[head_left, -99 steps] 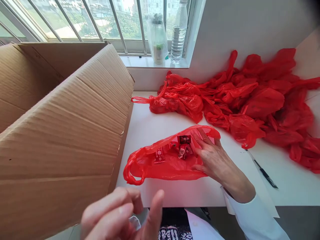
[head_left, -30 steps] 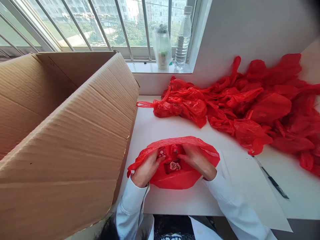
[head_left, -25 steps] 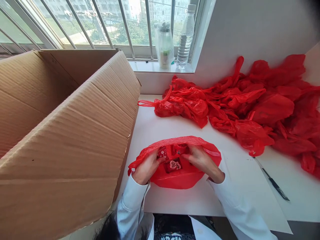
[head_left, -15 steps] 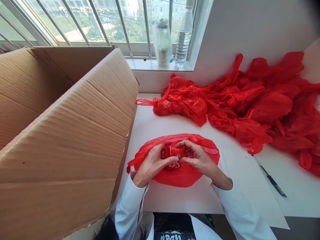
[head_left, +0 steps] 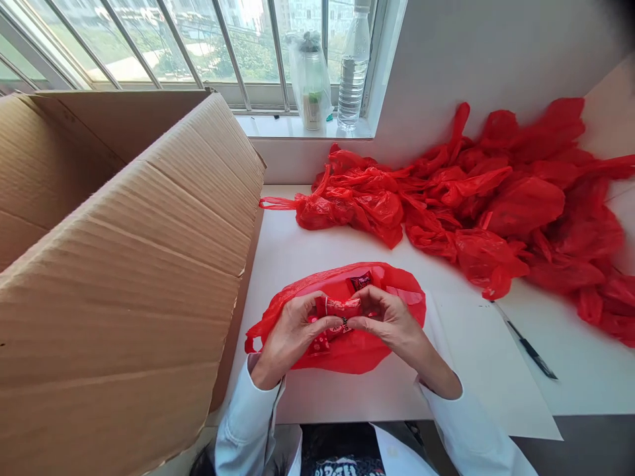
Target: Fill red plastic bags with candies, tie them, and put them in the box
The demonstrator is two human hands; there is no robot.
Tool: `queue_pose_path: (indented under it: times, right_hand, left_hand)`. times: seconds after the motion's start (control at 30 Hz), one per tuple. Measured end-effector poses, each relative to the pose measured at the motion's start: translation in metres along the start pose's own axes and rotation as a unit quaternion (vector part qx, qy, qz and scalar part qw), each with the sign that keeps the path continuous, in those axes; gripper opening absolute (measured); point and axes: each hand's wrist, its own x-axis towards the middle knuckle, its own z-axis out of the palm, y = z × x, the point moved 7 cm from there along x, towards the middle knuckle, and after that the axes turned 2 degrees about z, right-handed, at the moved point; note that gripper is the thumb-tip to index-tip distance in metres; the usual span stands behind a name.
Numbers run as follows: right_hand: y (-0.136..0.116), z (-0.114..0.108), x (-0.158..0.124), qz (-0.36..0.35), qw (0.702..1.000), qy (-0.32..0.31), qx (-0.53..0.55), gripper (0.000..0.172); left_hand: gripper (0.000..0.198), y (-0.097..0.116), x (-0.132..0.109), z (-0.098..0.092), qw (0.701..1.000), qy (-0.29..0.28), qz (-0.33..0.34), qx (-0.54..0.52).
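Between both hands is a small red wrapped packet [head_left: 342, 307], held just above a red plastic bag [head_left: 364, 357] lying flat on the white table. My left hand [head_left: 299, 328] grips the packet's left end between thumb and fingers. On its right end, my right hand [head_left: 389, 319] pinches it the same way, and the thumbs nearly meet. More small red packets lie on the bag: a dark red one [head_left: 360, 281] beyond my right fingers, and another [head_left: 319, 344] under my left thumb. Part of the writing on the packets is covered by my thumbs.
A large open cardboard box [head_left: 149, 264] stands at the left. Crumpled red plastic bags [head_left: 476, 192] are heaped along the wall. A black-handled knife [head_left: 538, 358] lies at right beside a white sheet [head_left: 486, 357]. A water bottle [head_left: 353, 79] and a bagged jar [head_left: 311, 86] stand on the windowsill.
The held packet has been turned or raised between my fingers, and its printed face shows less. Packets on the bag beyond and below my hands are now uncovered. The view has shifted slightly right.
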Motion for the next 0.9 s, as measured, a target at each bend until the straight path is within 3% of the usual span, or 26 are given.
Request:
queue_pose_path:
  times: [0.17, 0.33, 0.43, 0.5, 0.57, 0.63, 0.73, 0.87, 0.9]
  right_hand:
    - [-0.003, 0.003, -0.017, 0.028, 0.995, -0.012, -0.096, 0.021]
    - [-0.014, 0.006, -0.029, -0.019, 0.968, -0.037, -0.249, 0.019]
    - [-0.021, -0.001, -0.026, -0.100, 0.910, -0.003, -0.402, 0.016]
    - [-0.024, -0.010, -0.022, -0.147, 0.839, 0.046, -0.521, 0.017]
    - [-0.022, -0.019, -0.019, -0.155, 0.768, 0.078, -0.617, 0.018]
    - [-0.018, -0.027, -0.020, -0.142, 0.723, 0.090, -0.670, 0.030]
    - [-0.014, -0.030, -0.029, -0.142, 0.703, 0.088, -0.691, 0.046]
    - [-0.009, -0.022, -0.038, -0.147, 0.702, 0.071, -0.693, 0.016]
    - [-0.005, -0.021, -0.038, -0.141, 0.705, 0.064, -0.693, 0.018]
  left_hand:
    - [0.017, -0.005, -0.009, 0.003, 0.997, -0.068, -0.001, 0.024]
    - [0.027, -0.009, -0.010, 0.010, 0.993, -0.104, -0.021, -0.049]
    - [0.019, -0.012, -0.004, 0.006, 0.997, -0.056, -0.026, -0.036]
    - [0.019, -0.012, 0.000, -0.002, 1.000, 0.008, -0.006, 0.007]
    - [0.019, -0.013, 0.000, -0.013, 0.995, 0.079, 0.013, 0.056]
    - [0.020, -0.017, -0.001, -0.018, 0.989, 0.121, 0.020, 0.087]
    - [0.025, -0.022, 0.000, -0.016, 0.987, 0.127, 0.029, 0.095]
    - [0.031, -0.019, 0.006, -0.011, 0.984, 0.140, 0.040, 0.101]
    - [0.032, -0.017, 0.008, -0.009, 0.984, 0.140, 0.043, 0.104]
